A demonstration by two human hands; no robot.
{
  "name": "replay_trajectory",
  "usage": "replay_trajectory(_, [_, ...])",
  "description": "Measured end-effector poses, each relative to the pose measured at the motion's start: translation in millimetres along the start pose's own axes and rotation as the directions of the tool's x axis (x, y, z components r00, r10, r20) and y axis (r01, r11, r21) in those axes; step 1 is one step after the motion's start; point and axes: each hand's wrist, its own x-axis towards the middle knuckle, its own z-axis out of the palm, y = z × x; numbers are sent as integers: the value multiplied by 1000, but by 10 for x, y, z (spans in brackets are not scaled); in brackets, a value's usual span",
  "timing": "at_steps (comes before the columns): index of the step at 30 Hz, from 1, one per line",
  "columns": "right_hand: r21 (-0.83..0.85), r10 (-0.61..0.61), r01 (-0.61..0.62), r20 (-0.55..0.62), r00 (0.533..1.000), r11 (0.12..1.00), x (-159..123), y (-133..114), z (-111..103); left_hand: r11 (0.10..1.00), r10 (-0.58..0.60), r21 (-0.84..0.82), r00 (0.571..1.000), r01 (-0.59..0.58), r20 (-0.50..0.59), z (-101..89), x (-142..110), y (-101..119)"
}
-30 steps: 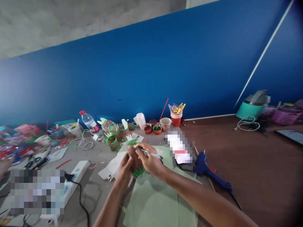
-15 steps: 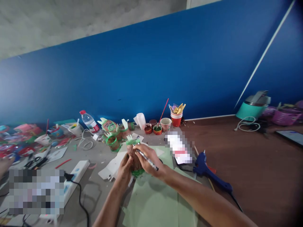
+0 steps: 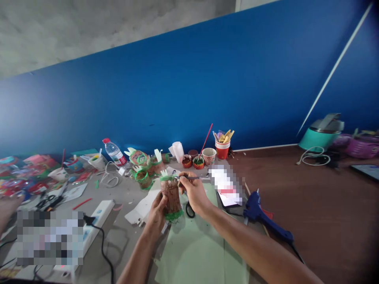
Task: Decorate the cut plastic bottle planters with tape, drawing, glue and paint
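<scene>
A brown, bark-like cylinder [image 3: 172,199] with green bands at its top and bottom stands tilted over the green sheet [image 3: 192,248]. Wrapped round its left side is my left hand [image 3: 156,210]. My right hand [image 3: 195,194] pinches a slim pen [image 3: 194,178] that lies nearly level, its tip at the cylinder's upper green rim. Pale finger-like cut-outs [image 3: 164,172] rise from that rim. Beneath my right hand a black loop [image 3: 190,210], like a scissors handle, shows in part. Similar brown and green pieces [image 3: 143,178] stand behind, to the left.
At right lie a phone [image 3: 227,187] and a blue glue gun [image 3: 254,209]. Paint cups [image 3: 197,163] and a red cup [image 3: 222,150] of plastic cutlery line the back. A bottle [image 3: 114,152], power strip [image 3: 97,213] and another person's hand [image 3: 10,207] are at left.
My right hand has drawn back to the right, baring more of the cylinder. The pen has swung from slanting down across the hand to nearly level. My left hand keeps its hold.
</scene>
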Motion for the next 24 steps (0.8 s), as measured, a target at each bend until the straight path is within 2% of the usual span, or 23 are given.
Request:
replay_trajectory(6, [-15,9,-9,-15,1000,1000,-12,-30,2,999,-4,-33,1000,4,18,-12,-8,0])
replay_trajectory(12, [-9,40,-41,-49,998,999,-6,-57,-8,995,-48,-87,999,50,19,-108,13,-37])
replay_trajectory(17, [35,-36,39,-81,996,999,-7,-80,-26,982,-79,-169,997,80,12,-148,43,-55])
replay_trajectory(20, [-22,0,-1,-38,999,1000,-32,-47,-47,963,-132,-234,991,133,22,-161,71,-40])
replay_trajectory(22, [-92,19,-16,31,999,996,-55,-13,-62,953,-158,-259,987,160,26,-178,87,-26])
replay_trajectory(24, [-196,-14,40,132,991,980,-77,25,-76,949,-165,-266,985,170,41,-198,97,-14])
